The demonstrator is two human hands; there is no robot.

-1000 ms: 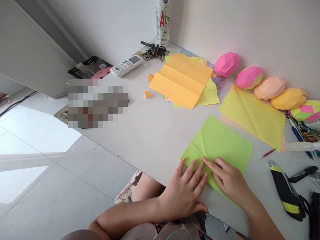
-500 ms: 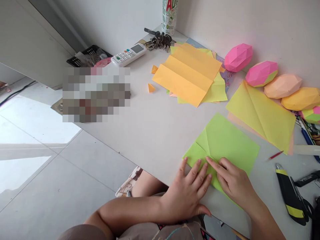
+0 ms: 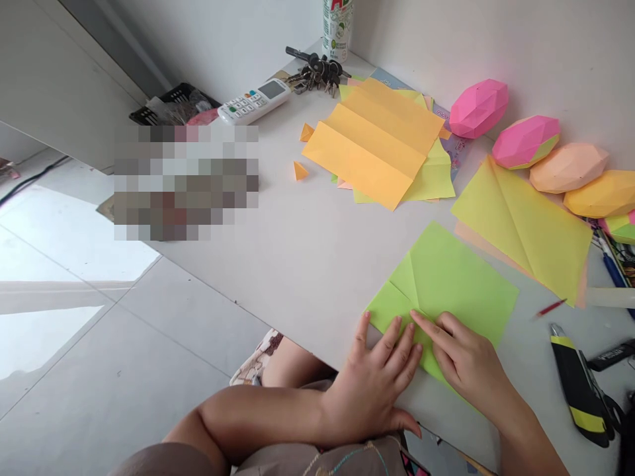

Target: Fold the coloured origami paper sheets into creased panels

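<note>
A green paper sheet [image 3: 456, 277] lies on the white table [image 3: 297, 251] near its front edge, with two corner flaps folded toward its middle. My left hand [image 3: 377, 383] lies flat, fingers spread, on the sheet's near-left corner. My right hand [image 3: 464, 363] rests beside it, fingers stretched out, the index fingertip pressing on the fold where the flaps meet. Neither hand grips anything.
A yellow creased sheet [image 3: 526, 231] lies to the right, an orange pleated sheet [image 3: 377, 142] on a paper stack behind. Paper polyhedra [image 3: 479, 109] line the wall. A utility knife [image 3: 578, 387], pens, a remote [image 3: 253, 102], keys [image 3: 317, 73] and a can [image 3: 337, 26] are around.
The view has shifted slightly, so things sit a little higher and further right in the picture. Both hands stay pressed on the green sheet in about the same place.
</note>
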